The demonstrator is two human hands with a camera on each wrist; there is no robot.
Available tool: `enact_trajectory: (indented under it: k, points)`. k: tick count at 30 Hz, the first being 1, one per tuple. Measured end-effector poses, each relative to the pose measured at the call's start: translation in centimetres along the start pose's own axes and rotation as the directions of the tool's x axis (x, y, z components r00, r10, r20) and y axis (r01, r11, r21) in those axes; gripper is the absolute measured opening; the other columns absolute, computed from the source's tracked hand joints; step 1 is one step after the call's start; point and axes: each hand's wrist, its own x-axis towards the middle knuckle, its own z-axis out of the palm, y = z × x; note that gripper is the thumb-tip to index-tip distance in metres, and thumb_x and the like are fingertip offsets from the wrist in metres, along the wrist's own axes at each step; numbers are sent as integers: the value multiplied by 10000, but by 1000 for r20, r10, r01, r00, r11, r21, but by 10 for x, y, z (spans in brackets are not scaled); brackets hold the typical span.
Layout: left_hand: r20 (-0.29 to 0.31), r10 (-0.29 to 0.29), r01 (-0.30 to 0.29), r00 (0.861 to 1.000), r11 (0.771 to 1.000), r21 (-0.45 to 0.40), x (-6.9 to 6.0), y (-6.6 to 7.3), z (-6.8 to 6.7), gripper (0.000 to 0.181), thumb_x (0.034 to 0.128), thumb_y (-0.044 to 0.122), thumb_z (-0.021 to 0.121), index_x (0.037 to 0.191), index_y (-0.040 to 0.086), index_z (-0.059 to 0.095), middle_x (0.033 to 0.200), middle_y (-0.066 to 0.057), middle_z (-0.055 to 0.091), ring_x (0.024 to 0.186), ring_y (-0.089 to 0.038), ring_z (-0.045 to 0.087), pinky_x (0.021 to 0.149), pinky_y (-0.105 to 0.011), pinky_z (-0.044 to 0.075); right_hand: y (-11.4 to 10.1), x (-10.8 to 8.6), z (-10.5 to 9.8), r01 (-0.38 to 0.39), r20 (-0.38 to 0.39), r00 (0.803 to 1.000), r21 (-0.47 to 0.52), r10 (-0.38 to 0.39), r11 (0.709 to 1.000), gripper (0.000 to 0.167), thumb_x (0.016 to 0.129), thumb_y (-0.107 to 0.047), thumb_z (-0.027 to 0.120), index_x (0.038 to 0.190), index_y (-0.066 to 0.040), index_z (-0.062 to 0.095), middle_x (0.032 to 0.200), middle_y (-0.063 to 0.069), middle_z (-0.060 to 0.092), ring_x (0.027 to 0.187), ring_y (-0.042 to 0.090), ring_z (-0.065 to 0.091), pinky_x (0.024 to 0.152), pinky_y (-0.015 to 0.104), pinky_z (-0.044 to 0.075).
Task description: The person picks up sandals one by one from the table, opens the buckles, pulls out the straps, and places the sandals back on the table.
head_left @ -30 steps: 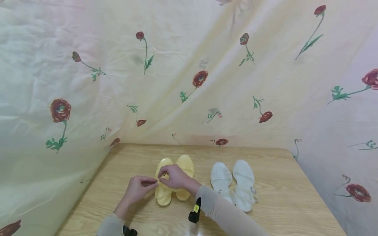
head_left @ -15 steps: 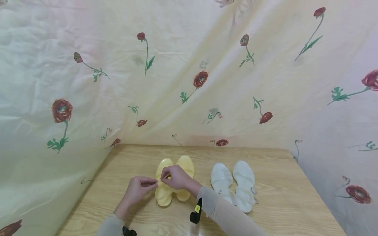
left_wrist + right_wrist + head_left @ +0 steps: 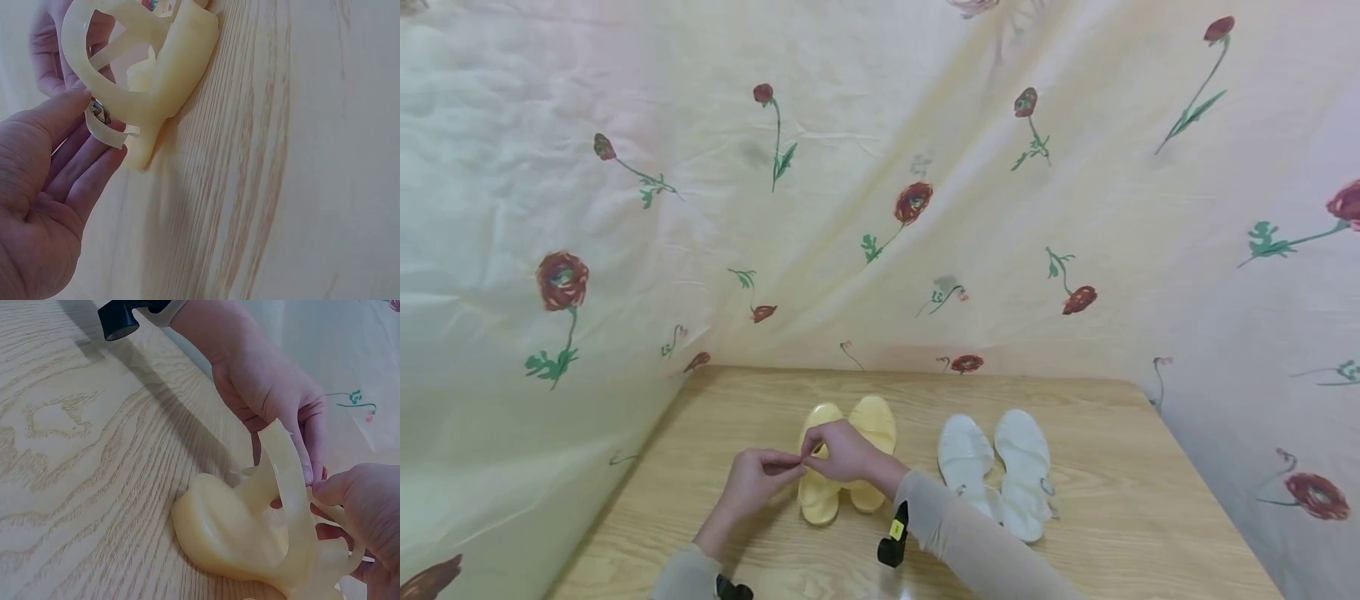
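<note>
A pair of yellow jelly sandals lies on the table in the head view: the left sandal (image 3: 818, 505) is at my hands, the right sandal (image 3: 874, 419) beside it. My left hand (image 3: 756, 483) pinches the left sandal's ankle strap at its small metal buckle (image 3: 100, 111); in the left wrist view the thumb lies on the buckle and the fingers behind the strap end (image 3: 106, 133). My right hand (image 3: 842, 454) pinches the strap from the other side, its fingertips meeting the left ones. In the right wrist view the yellow strap (image 3: 289, 487) partly hides the fingertips.
A pair of white sandals, a left one (image 3: 962, 454) and a right one (image 3: 1021, 467), lies to the right, near my right forearm. The wooden table (image 3: 1120, 483) meets a flowered cloth (image 3: 820, 250) at its back and sides.
My right fingertips draw slightly away to the right half a second ago, then come back against the left fingertips. The left hand holds nearly still, and the sandals stay in place.
</note>
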Motion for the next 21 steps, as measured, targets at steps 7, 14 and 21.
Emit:
enact_trajectory:
  k: [7, 14, 21]
  points:
    - [14, -6, 6, 1000, 999, 32, 0, 3, -1, 151, 876, 128, 869, 1001, 51, 832, 1028, -170, 821, 836, -107, 800, 764, -195, 630, 0, -3, -1, -31, 13, 999, 3, 31, 1000, 62, 1002, -136, 741, 971, -139, 795, 952, -43, 821, 932, 30, 736, 904, 255, 612]
    - [22, 18, -19, 1000, 997, 75, 0, 4, -1, 148, 898, 154, 856, 1000, 50, 831, 1022, -167, 820, 829, -101, 790, 756, -187, 622, 5, -7, 1, 10, 0, 1000, -76, -10, 997, 56, 997, -167, 754, 952, -152, 783, 949, -57, 811, 927, 33, 725, 865, 171, 567]
    - [12, 24, -25, 1000, 997, 71, -1, 2, -1, 141, 904, 143, 850, 1006, 48, 826, 1020, -163, 820, 829, -81, 779, 757, -194, 626, 5, -10, -3, 49, 6, 999, -126, -49, 991, 48, 995, -132, 741, 950, -134, 754, 987, -22, 793, 965, 81, 723, 868, 168, 554]
